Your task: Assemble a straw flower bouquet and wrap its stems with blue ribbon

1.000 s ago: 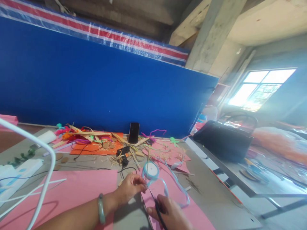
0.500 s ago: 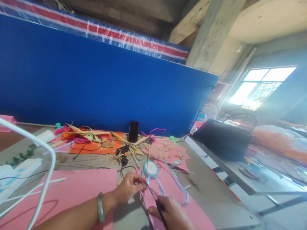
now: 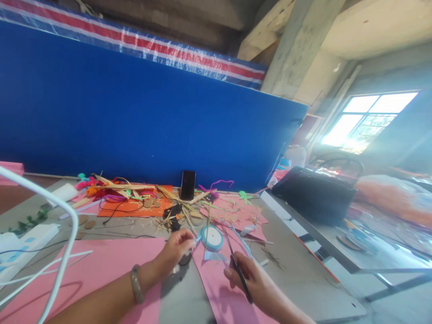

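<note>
Light blue ribbon runs from a roll point(image 3: 213, 239) to the pinched fingertips of my left hand point(image 3: 178, 252), which wears a bangle point(image 3: 137, 284). The fingers cover most of the ribbon's held end. In my right hand point(image 3: 251, 276) is a pair of scissors point(image 3: 240, 274), its dark handles in the palm and its blades pointing away, just right of the roll. A loose length of ribbon lies on the pink paper point(image 3: 224, 294) below the roll and behind the right hand.
A phone point(image 3: 188, 185) leans on the blue board point(image 3: 151, 117). Straw strips, pipe cleaners and orange paper point(image 3: 118, 208) litter the table's back. At left are a white power strip point(image 3: 30, 249), a curved white tube point(image 3: 73, 234) and pink paper point(image 3: 101, 270). Another table point(image 3: 371, 256) stands at right.
My right hand, with the scissors, has moved right and away from my left hand. The left hand has shifted slightly left and away from me. The loose ribbon has shifted.
</note>
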Demonstrator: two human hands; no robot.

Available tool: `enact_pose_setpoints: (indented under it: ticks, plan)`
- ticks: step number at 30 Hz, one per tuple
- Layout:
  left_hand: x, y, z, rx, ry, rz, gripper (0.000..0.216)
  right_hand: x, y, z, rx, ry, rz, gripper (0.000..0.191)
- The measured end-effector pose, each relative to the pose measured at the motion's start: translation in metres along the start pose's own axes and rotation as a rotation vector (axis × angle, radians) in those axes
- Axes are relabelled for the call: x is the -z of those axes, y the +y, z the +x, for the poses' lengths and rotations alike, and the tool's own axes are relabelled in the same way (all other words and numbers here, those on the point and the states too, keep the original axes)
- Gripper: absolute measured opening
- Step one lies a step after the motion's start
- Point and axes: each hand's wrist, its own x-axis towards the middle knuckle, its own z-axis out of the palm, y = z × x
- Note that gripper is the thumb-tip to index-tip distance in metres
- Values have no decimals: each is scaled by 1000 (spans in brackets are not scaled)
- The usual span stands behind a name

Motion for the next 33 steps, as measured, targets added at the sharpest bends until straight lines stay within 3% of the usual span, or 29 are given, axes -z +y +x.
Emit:
enact_pose_setpoints:
  ticks: [4, 8, 11, 13, 23, 29, 33]
  plan:
    - [6, -5, 3, -48, 16, 19, 14, 10, 4, 6, 31, 45, -151, 38]
    - [6, -7, -1, -135, -88, 127, 38, 12, 13, 16, 40, 136, -316, 33]
    - [5, -4, -5, -170, -122, 186, 54, 12, 18, 18, -4, 146, -469, 18]
    - [4, -2, -6, -178, -92, 194, 53, 11, 20, 15, -17, 100, -514, 8]
    - [8, 1, 2, -274, 149, 180, 22, 6, 20, -8, -32, -66, -598, 15]
    - [7, 0, 0, -321, 167, 168, 24, 4, 26, -9, -65, -66, -604, 18]
    - [5, 1, -6, -298, 92, 136, 31, 6, 30, -10, -42, -22, -627, 16]
